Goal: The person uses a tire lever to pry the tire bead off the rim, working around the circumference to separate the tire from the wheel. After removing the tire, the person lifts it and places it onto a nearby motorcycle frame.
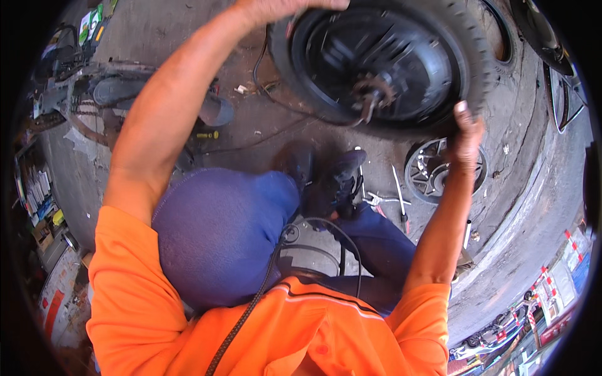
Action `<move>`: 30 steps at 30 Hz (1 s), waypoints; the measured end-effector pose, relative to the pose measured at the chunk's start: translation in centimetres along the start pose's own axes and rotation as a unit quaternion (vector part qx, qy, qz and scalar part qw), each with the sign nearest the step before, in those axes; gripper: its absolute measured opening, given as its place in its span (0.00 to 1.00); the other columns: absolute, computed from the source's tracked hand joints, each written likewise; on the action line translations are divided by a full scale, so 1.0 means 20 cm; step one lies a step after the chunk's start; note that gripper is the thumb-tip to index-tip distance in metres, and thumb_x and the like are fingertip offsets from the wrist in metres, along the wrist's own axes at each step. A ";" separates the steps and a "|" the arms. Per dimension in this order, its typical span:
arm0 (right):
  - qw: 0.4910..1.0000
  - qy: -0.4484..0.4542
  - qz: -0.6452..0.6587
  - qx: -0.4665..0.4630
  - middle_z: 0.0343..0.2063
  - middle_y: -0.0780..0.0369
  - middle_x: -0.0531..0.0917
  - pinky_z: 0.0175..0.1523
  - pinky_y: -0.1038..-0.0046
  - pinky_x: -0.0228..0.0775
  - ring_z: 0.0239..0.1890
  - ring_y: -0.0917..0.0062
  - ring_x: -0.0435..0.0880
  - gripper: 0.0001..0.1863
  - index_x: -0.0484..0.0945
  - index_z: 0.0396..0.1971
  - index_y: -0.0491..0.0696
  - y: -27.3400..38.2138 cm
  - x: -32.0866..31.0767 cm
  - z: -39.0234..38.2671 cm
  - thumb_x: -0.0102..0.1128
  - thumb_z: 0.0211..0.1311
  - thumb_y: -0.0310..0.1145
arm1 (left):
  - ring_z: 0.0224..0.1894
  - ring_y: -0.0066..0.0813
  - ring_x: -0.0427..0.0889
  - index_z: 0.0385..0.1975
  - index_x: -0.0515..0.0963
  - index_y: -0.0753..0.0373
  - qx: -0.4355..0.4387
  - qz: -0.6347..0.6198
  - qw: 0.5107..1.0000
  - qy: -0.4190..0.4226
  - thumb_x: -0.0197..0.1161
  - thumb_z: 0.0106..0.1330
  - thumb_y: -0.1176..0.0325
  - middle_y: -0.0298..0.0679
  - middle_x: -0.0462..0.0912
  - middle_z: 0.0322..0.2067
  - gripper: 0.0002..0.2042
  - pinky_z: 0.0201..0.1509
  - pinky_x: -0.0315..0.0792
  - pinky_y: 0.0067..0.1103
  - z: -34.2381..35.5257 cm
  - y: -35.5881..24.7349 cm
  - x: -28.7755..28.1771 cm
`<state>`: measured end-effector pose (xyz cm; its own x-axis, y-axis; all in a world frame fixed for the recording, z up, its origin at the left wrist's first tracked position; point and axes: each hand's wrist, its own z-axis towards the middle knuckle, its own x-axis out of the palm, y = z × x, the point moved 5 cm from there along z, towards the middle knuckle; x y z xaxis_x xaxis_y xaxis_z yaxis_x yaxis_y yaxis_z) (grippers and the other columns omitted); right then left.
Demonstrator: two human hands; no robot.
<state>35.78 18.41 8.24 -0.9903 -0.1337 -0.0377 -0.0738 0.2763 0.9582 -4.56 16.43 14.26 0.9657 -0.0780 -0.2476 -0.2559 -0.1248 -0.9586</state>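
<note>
My left arm [169, 106] runs up from the lower left of the frame, bent at the elbow, to the top centre, where the upper edge cuts off part of my gripping left hand [282, 7]. My right arm [446, 225] reaches up the right side, and my right hand [467, 141] grips with its thumb pointing up, fingers mostly hidden.

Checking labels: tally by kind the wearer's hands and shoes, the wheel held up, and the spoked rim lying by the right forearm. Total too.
Hands: 2 (left hand, right hand)
Shoes: 2 (left shoe, right shoe)
Held tyred wheel: 1
Spoked rim: 1
Total: 6
</note>
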 end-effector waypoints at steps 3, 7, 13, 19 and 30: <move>0.995 0.010 -0.011 -0.102 0.57 0.55 0.77 0.68 0.66 0.61 0.58 0.67 0.74 0.42 0.69 0.65 0.38 0.36 -0.06 0.05 0.77 0.54 0.41 | 0.51 0.26 0.79 0.60 0.72 0.69 0.174 -0.005 0.981 -0.088 0.82 0.51 0.54 0.38 0.83 0.48 0.39 0.58 0.73 0.24 -0.04 -0.29 -0.06; 0.956 -0.006 -0.063 -0.288 0.55 0.54 0.80 0.65 0.65 0.67 0.55 0.67 0.79 0.38 0.70 0.63 0.36 0.81 -0.17 -0.03 0.76 0.55 0.35 | 0.57 0.29 0.77 0.64 0.69 0.69 0.293 -0.091 0.951 -0.051 0.80 0.55 0.57 0.39 0.80 0.56 0.40 0.62 0.72 0.28 -0.15 -0.54 -0.07; 0.938 0.017 -0.108 -0.330 0.54 0.53 0.81 0.67 0.65 0.67 0.56 0.66 0.80 0.35 0.73 0.60 0.35 0.99 -0.08 -0.27 0.77 0.53 0.31 | 0.60 0.32 0.75 0.66 0.67 0.67 0.279 -0.066 0.957 -0.032 0.79 0.55 0.61 0.39 0.79 0.58 0.40 0.67 0.69 0.30 -0.27 -0.44 -0.07; 0.920 0.090 -0.379 -0.043 0.57 0.50 0.79 0.65 0.64 0.68 0.62 0.63 0.77 0.50 0.67 0.63 0.43 0.29 0.10 -0.38 0.86 0.41 0.42 | 0.61 0.33 0.75 0.62 0.68 0.65 0.028 0.144 0.981 0.124 0.80 0.53 0.64 0.42 0.80 0.53 0.37 0.68 0.68 0.32 -0.33 -0.07 0.08; 0.826 0.069 -0.426 -0.363 0.58 0.45 0.73 0.66 0.59 0.65 0.60 0.50 0.73 0.50 0.64 0.67 0.41 0.43 0.42 -0.56 0.80 0.47 0.46 | 0.58 0.54 0.77 0.66 0.65 0.56 0.144 0.420 0.895 -0.036 0.77 0.52 0.59 0.53 0.75 0.57 0.40 0.60 0.74 0.40 -0.30 -0.10 -0.01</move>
<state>28.12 9.03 19.41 -0.5895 -0.1069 -0.8007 -0.5972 -0.6099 0.5210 -4.49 10.83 17.04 0.4418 0.0403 -0.8962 -0.8807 0.2099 -0.4246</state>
